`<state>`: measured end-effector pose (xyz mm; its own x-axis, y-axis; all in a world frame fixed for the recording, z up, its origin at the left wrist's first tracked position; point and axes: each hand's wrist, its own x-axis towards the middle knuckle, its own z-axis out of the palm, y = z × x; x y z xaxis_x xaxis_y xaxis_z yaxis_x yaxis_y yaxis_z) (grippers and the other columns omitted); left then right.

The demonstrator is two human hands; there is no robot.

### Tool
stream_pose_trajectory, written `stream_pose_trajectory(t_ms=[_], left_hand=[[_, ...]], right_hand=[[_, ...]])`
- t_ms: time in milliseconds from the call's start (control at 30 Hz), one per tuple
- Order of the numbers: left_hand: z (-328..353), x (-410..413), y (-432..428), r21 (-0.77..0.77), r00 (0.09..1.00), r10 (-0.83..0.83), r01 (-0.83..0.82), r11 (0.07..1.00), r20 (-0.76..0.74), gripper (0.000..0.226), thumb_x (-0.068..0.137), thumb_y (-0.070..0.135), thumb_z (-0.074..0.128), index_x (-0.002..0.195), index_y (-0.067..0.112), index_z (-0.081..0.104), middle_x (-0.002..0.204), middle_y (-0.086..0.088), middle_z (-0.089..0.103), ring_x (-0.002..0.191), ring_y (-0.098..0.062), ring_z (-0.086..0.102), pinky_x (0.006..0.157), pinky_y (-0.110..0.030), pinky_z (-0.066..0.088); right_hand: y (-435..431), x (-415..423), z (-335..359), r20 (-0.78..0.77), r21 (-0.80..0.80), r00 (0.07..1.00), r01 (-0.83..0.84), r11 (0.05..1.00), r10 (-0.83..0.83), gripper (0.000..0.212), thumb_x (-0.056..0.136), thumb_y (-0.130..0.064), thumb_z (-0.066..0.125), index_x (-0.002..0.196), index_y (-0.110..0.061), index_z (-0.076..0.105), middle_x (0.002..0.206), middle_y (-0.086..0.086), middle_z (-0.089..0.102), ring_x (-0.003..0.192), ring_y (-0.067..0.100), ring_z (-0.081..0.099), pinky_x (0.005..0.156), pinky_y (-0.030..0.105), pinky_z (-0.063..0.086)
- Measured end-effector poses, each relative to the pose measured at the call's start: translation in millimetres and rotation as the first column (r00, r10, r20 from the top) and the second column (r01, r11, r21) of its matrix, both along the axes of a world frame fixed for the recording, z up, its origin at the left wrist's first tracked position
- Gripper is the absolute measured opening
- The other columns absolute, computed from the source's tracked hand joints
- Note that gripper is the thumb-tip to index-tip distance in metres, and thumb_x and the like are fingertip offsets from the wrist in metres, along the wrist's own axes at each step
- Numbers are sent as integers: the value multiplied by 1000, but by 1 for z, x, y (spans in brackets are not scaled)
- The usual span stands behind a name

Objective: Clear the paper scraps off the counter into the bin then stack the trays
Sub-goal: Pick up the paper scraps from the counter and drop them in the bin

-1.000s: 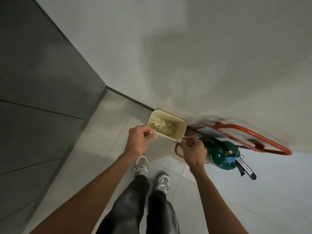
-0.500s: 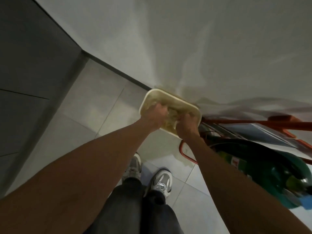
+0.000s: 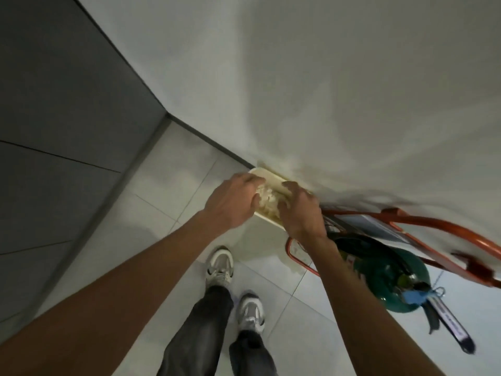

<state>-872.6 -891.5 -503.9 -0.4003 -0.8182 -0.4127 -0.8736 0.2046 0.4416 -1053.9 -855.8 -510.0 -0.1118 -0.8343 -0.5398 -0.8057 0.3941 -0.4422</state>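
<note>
A cream bin [image 3: 267, 174] stands on the tiled floor against the white wall. Pale paper scraps [image 3: 267, 198] lie heaped inside it. My left hand [image 3: 233, 199] reaches over the bin's left side, its fingers bent down onto the scraps. Over the right side is my right hand [image 3: 301, 210], fingers also pointing down into the bin and touching the heap. Neither hand plainly holds anything, and the fingertips are partly hidden among the scraps. No trays or counter are in sight.
An orange hand trolley [image 3: 433, 232] leans at the wall right of the bin, with a green gas cylinder [image 3: 390, 270] lying close to my right forearm. A dark grey wall panel [image 3: 67, 118] closes the left side. My shoes [image 3: 221, 267] stand just before the bin.
A second ago both hands pinched a thin pale sheet above the bin. They have since dropped into the bin's mouth and now rest on the scraps; the sheet is no longer visible.
</note>
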Motion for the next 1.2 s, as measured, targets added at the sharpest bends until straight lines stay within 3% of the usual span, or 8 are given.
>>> stream_pose_trajectory(t_ms=[167,367,467,633,767,1000,1200], left_hand=[[129,63,36,-164,988,152,-151,975,-6,46,103,26,55,147,17,51,145,-6,57,137,-26,48,106,-43,48],[277,128,112,-257,938,345,-341,904,-32,48,104,37,50,150,22,48,151,-4,53,145,-28,43,109,-51,46],[350,154,160,-305,883,462,-464,832,-83,47,104,39,51,149,22,49,150,-3,54,144,-29,43,111,-50,45],[460,204,257,-377,759,627,-640,670,-176,46,105,40,52,147,23,51,147,0,56,143,-24,43,116,-43,40],[515,254,335,-399,626,748,-757,516,-220,45,105,47,49,147,31,48,148,3,55,145,-21,41,117,-39,38],[556,355,476,-406,332,893,-893,193,-305,40,103,46,52,141,31,56,138,0,63,132,-22,54,109,-39,44],[556,443,602,-365,171,930,-930,43,-326,35,103,39,56,135,26,61,131,0,66,119,-24,62,105,-39,48]], right_hand=[[24,28,133,47,-139,993,-97,986,105,44,103,-33,57,146,-31,47,143,6,63,118,30,67,95,52,60],[73,73,300,43,-320,954,-267,909,296,48,102,-37,58,148,-35,43,148,3,56,127,29,60,97,51,59],[103,100,372,39,-345,923,-348,872,383,50,103,-41,57,149,-38,38,153,0,51,142,30,49,104,55,54],[152,155,473,43,-477,856,-435,764,515,48,101,-42,60,146,-34,45,149,-4,55,141,28,48,113,52,46],[190,209,527,68,-548,790,-480,685,609,48,102,-43,60,147,-32,49,148,-2,57,141,23,46,116,43,42],[264,330,571,99,-608,646,-563,560,757,48,99,-43,64,145,-36,52,141,-9,60,131,12,53,103,23,39],[346,454,568,154,-619,529,-606,499,834,44,99,-41,65,141,-38,55,139,-14,61,129,10,57,106,31,48]])
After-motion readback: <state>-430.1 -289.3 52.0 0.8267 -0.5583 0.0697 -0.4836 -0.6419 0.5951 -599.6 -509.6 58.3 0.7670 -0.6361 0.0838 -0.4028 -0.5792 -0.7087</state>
